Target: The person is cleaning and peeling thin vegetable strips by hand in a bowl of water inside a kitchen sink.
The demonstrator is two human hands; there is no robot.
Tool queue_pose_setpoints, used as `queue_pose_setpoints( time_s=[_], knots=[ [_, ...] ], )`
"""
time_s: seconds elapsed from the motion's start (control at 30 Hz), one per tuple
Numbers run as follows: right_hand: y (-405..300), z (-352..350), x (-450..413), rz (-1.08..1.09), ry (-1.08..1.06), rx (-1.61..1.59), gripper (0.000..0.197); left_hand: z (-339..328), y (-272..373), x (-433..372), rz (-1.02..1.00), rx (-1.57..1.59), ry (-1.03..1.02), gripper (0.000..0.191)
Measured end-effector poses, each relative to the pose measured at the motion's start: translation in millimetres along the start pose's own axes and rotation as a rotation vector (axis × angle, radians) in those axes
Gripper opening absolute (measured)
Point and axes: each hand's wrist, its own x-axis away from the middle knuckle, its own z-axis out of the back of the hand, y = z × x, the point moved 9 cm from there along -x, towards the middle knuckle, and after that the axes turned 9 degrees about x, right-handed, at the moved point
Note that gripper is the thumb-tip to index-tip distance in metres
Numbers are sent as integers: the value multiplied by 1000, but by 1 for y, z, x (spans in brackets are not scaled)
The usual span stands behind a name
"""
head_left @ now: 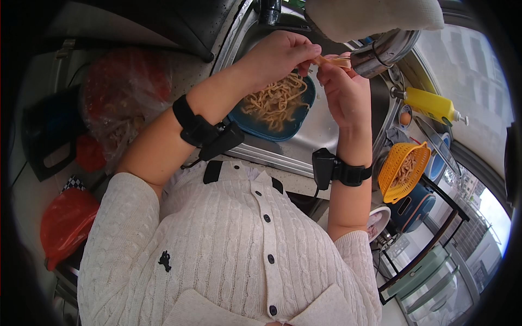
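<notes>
My left hand (pixel 291 53) and my right hand (pixel 344 89) are close together above a stainless steel sink (pixel 326 130). A flat tan strip of food (pixel 328 62) is pinched between the fingertips of both. Just right of it is the metal spout (pixel 379 53) of a tap, with thin streams of water by its mouth. Below my left hand, a dark blue basin (pixel 271 137) stands in the sink. It holds a tangle of long tan strips (pixel 277 104) in cloudy liquid. My fingers partly hide the held strip.
On the right are a yellow pump bottle (pixel 428 104), an egg (pixel 405 118) in a small cup, an orange colander (pixel 385 179) with similar-looking strips, and a white bowl (pixel 382 216). A clear plastic bag (pixel 126 98) and a red bag (pixel 67 224) lie left. Pale fabric (pixel 375 18) hangs over the tap.
</notes>
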Motion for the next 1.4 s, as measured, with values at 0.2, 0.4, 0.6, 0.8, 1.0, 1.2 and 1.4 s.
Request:
queue_pose_setpoints(
  time_s=[0.2,0.4,0.6,0.8,1.0,1.2,1.4],
  knots=[
    [6,12,-3,10,92,-104,6,-7,14,3,-126,-219,2,21],
    [-5,6,1,10,104,125,14,-2,24,3,-150,-297,17,18],
    [-8,5,0,42,52,296,16,1,22,1,-109,-382,59,16],
    [-15,3,-2,52,52,414,18,-7,33,1,-232,-581,79,14],
    [-25,4,1,141,128,703,15,-7,22,0,-156,-389,46,13],
    [-25,5,3,98,150,637,11,-8,18,1,-80,-249,51,13],
    [-22,1,4,75,91,554,11,-10,17,0,-70,-314,12,13]
  ],
)
